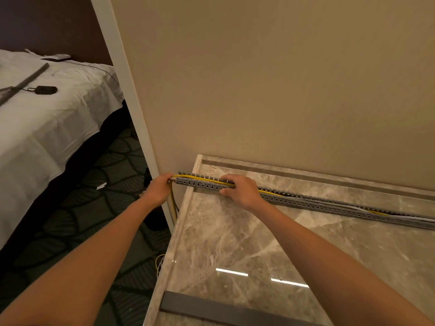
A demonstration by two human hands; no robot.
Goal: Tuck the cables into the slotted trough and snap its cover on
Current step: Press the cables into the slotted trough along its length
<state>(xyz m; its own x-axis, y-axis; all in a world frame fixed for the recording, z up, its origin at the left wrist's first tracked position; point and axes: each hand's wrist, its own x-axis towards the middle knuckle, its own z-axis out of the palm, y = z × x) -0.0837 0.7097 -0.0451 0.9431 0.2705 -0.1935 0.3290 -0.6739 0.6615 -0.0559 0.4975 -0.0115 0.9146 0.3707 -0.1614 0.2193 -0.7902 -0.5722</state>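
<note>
Slotted trough lying along the back of the marble bench, near the wall, left end jutting just past the bench edge. Yellow cable running inside it, with a white cable showing toward the far right. Left hand closed around the cable bundle where it leaves the trough's left end and drops toward the floor. Right hand curled over the trough, fingers across the top, thumb on the near wall, pressing the cable down. Probably light, thin plastic: slotted fingers likely springy and easy to bend, so best gripped across both walls. Cables supple but likely springy, prone to lifting out. Dark flat strip at the bench's near edge, possibly the cover, not yet fitted
</note>
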